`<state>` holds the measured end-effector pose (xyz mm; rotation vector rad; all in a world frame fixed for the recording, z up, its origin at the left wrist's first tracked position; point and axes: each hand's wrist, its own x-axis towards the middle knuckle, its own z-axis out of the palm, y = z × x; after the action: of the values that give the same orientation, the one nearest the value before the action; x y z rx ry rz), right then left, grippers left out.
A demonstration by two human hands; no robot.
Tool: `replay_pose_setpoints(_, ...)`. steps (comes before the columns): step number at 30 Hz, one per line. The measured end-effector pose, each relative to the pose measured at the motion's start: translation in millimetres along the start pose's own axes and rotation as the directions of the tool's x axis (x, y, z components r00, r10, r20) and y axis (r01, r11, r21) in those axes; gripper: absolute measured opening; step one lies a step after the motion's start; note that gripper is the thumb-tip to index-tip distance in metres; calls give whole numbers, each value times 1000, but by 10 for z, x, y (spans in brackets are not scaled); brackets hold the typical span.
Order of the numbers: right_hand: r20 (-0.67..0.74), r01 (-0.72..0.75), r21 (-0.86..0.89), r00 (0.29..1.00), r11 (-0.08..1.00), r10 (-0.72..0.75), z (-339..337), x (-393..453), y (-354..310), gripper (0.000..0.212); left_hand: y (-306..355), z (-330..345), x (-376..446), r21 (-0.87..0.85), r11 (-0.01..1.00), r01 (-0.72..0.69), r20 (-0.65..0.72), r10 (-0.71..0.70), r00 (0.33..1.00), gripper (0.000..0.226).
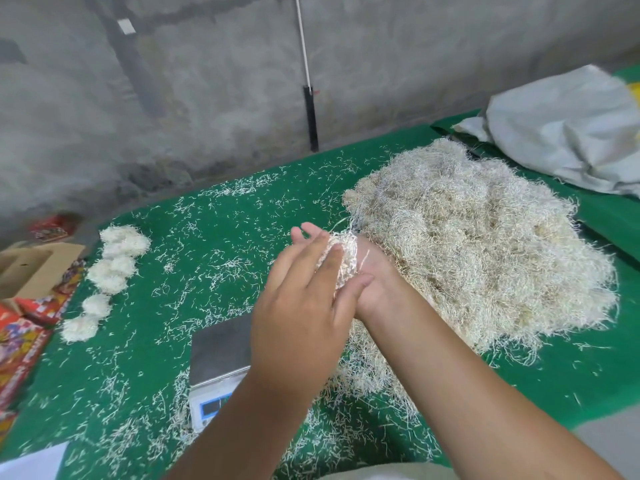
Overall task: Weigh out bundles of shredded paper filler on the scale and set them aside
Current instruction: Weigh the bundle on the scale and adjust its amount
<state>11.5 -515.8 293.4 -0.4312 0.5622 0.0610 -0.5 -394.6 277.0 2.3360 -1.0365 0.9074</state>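
**A:** Where are the hands?

**B:** Both are raised above the green table [214, 216], just left of the big heap of shredded paper [485, 258]. A small wad of paper [341, 261] is pressed between them. The left hand [304, 306] lies on top with its fingers nearly straight and its thumb against the wad. The right hand [367, 271] is under it, palm up, fingertips showing past the left hand, fingers mostly flat rather than clenched.

**A:** And the scale?

**B:** The scale [220, 348] sits below the left wrist, near the front edge. Its grey plate is bare where it shows; the forearm covers its right side. The display faces the person, too blurred to read.

**A:** Where are the finished bundles?

**B:** A line of white bundles [110, 271] runs along the left edge of the table, well apart from the scale.

**A:** Any free room?

**B:** The green stretch between bundles and heap holds only loose strands [221, 258]. The heap fills the right half, and its lower fringe reaches down beside the scale. Behind it a grey sack [568, 133] lies at the far right corner. Off the left edge stand a cardboard box [31, 268] and red printed packets [20, 337]. The far edge meets a grey wall [207, 98], where a black-handled pole [309, 109] leans.
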Motion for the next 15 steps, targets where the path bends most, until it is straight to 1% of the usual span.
replay_pose_setpoints(2,-9,-49,27,999,998,49,-51,62,-53,42,-71,-12,-48,61,998,-17,-2,17,1000,52)
replay_pose_setpoints(4,14,-68,25,998,997,67,-91,36,-34,41,-81,4,-79,26,1000,-12,54,11,998,60)
replay_pose_setpoints(6,28,-27,-13,999,1000,27,-153,2,113,29,-53,77,-126,-82,996,-18,98,26,995,60)
replay_pose_setpoints(7,55,-40,-13,998,999,41,-187,12,206,22,-45,118,-160,-168,986,-26,87,41,995,55)
replay_pose_setpoints(8,49,-17,-29,999,999,19,-204,-4,313,18,-39,155,-192,-253,967,-34,44,47,998,49)
replay_pose_setpoints(9,96,-43,-21,994,999,44,-235,13,400,21,-42,196,-235,-313,949,-40,-10,38,999,43)
replay_pose_setpoints(10,165,-80,-30,983,996,84,-270,57,470,33,-47,240,-274,-344,938,-29,-56,11,998,39)
replay_pose_setpoints(11,183,-116,-62,975,991,125,-275,49,531,41,-38,272,-306,-365,931,-4,-83,-28,996,36)
replay_pose_setpoints(12,205,-124,-83,969,989,139,-267,24,575,41,-17,291,-303,-384,923,38,-97,-81,992,37)
replay_pose_setpoints(13,262,-157,-90,949,984,175,-287,25,622,35,-4,305,-282,-395,914,92,-105,-144,984,38)
replay_pose_setpoints(14,316,-133,-117,934,984,163,-322,30,686,34,1,316,-254,-396,905,153,-102,-209,973,37)
replay_pose_setpoints(15,383,-146,-123,906,982,183,-372,18,746,38,-5,327,-213,-382,895,228,-68,-273,960,34)
